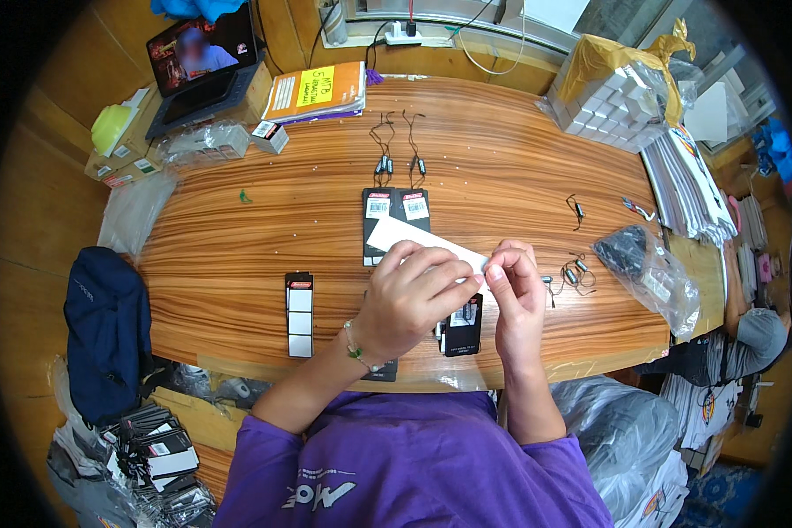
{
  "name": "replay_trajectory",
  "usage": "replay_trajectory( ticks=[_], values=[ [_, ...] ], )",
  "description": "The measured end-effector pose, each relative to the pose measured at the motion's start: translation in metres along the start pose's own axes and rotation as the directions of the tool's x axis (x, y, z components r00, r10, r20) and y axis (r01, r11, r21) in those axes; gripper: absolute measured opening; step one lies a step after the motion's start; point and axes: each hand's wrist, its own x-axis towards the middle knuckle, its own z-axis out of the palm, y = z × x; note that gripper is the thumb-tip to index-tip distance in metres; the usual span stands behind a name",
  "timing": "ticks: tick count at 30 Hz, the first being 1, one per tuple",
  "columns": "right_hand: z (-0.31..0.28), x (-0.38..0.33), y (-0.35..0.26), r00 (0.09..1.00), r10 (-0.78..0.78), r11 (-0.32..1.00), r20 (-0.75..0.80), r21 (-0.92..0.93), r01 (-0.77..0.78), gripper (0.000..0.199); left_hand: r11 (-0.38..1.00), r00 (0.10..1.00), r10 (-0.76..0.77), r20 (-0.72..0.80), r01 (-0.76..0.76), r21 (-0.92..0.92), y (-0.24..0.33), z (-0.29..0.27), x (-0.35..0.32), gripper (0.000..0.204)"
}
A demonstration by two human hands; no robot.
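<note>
White strip [401,232] (long and narrow), slightly aslant.

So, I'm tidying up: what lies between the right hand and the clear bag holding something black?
In the head view, a cluster of dark cords with little cylinders lies between the right hand and that clear bag.

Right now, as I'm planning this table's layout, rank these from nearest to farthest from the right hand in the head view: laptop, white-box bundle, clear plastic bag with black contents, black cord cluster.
From the right hand:
1. Black cord cluster, just right of it
2. Clear plastic bag, farther right
3. White-box bundle, up and right
4. Laptop, far upper left
</note>
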Motion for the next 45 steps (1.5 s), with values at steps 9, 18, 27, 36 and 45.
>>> replay_trajectory(
  ticks=[9,18,27,36,45],
  values=[
    [-0.020,0.017,-0.013,0.992,-0.089,0.772,0.085,0.636,0.015,0.010,0.925,0.963,-0.240,0.123,0.266,-0.272,-0.008,0.000,-0.017,0.016],
    [-0.004,0.014,-0.021,0.984,-0.061,0.605,0.165,0.790,-0.095,0.014,0.685,0.909,-0.361,0.207,0.409,-0.603,-0.002,-0.004,-0.013,0.010],
    [-0.014,0.009,-0.027,0.992,-0.039,0.958,0.119,0.288,0.003,0.010,0.796,0.913,-0.407,0.038,0.375,-0.475,0.002,-0.005,-0.006,0.022],
    [-0.007,0.001,-0.031,0.960,0.109,0.994,0.257,-0.001,-0.113,0.019,0.845,0.934,-0.358,0.017,0.332,-0.420,-0.008,-0.012,-0.008,0.016],
    [-0.006,0.001,-0.029,0.951,0.084,0.992,0.297,-0.114,-0.052,0.016,0.803,0.921,-0.356,0.157,0.388,-0.452,-0.007,-0.017,-0.006,0.014]
  ],
)
